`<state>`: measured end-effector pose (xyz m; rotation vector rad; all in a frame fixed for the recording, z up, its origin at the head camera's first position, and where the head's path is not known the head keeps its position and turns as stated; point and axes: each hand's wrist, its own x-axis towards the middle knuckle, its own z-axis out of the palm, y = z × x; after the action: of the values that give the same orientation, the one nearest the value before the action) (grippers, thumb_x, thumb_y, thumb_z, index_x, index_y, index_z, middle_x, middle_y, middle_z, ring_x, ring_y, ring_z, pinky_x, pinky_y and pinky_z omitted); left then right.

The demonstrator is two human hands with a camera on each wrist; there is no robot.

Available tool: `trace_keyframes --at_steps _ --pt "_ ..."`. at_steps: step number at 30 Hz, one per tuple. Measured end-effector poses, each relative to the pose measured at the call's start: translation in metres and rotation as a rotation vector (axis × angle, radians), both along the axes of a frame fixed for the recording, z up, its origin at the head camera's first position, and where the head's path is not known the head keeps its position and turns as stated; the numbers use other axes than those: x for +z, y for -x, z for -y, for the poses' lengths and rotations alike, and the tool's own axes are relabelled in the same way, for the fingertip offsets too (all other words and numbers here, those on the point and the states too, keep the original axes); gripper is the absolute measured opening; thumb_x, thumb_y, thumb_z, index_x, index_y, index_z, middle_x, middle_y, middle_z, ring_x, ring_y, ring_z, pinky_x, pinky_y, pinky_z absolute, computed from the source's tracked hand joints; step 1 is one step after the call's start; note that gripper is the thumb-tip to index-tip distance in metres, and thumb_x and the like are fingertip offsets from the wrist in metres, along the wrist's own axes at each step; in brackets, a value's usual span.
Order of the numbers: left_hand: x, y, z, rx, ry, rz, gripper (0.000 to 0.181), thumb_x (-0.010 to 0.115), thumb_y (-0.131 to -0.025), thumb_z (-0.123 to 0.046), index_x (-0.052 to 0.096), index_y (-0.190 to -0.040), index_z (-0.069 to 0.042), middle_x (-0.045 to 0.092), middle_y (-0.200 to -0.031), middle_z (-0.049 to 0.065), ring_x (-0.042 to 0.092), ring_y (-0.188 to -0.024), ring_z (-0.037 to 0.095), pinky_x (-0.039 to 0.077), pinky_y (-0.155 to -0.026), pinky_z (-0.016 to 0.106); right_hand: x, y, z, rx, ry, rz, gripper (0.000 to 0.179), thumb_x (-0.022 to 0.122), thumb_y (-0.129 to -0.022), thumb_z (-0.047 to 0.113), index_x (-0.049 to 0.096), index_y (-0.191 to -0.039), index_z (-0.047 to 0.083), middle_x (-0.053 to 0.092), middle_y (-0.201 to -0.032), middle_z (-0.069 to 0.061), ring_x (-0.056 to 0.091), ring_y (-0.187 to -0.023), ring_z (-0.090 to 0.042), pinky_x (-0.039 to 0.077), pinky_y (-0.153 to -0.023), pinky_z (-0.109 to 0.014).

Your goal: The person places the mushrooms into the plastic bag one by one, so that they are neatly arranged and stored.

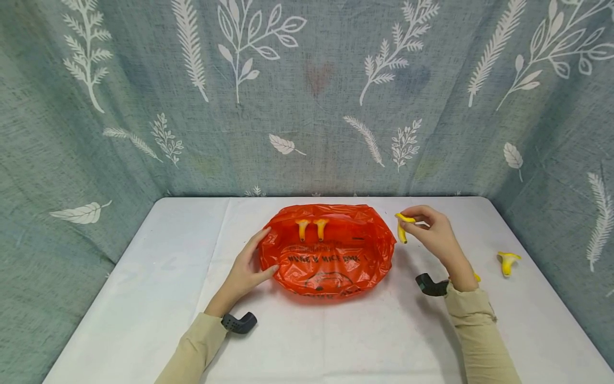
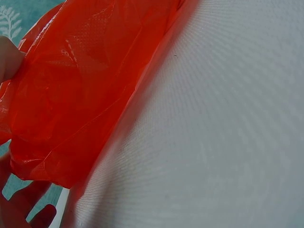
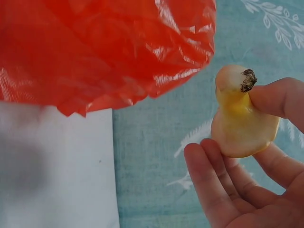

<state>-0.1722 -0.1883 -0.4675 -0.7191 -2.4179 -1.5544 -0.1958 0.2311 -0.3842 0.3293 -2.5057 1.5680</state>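
Observation:
A red plastic bag with dark printing stands with its mouth open on the table. Two yellow mushrooms are side by side inside it, near its back wall. My left hand holds the bag's left side, thumb near the front and fingers spread toward the back. To the right of the bag, my right hand pinches another yellow mushroom between thumb and fingers, raised above the table. Its stem end, with a dark rough patch, points up toward the right wrist camera.
Another yellow mushroom stands on the white table at the right. Something yellow peeks out from behind my right wrist, mostly hidden. A grey-green curtain with white leaf patterns hangs around the back and sides.

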Motion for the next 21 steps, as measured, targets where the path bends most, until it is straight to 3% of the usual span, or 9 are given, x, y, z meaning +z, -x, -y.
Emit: trace_keyframes --at_steps 7,21 --pt "0.000 0.000 0.000 -0.004 -0.004 -0.005 0.081 0.077 -0.079 0.002 0.036 -0.149 0.004 0.038 -0.152 0.022 0.034 -0.141 0.039 0.026 -0.114 0.059 -0.023 0.015 -0.005 0.032 0.028 -0.029 0.025 0.070 -0.091 0.004 0.067 -0.115 -0.003 0.066 -0.110 -0.020 0.063 -0.093 -0.013 0.053 -0.076 -0.016" --pt "0.000 -0.001 0.000 0.003 0.002 -0.016 0.081 0.078 -0.078 0.003 0.037 -0.149 0.004 0.039 -0.151 0.021 0.035 -0.140 0.037 0.025 -0.115 0.031 -0.019 0.010 0.013 0.094 0.046 -0.036 0.026 0.071 -0.090 0.004 0.066 -0.115 -0.002 0.064 -0.111 -0.017 0.062 -0.096 -0.013 0.054 -0.079 -0.018"
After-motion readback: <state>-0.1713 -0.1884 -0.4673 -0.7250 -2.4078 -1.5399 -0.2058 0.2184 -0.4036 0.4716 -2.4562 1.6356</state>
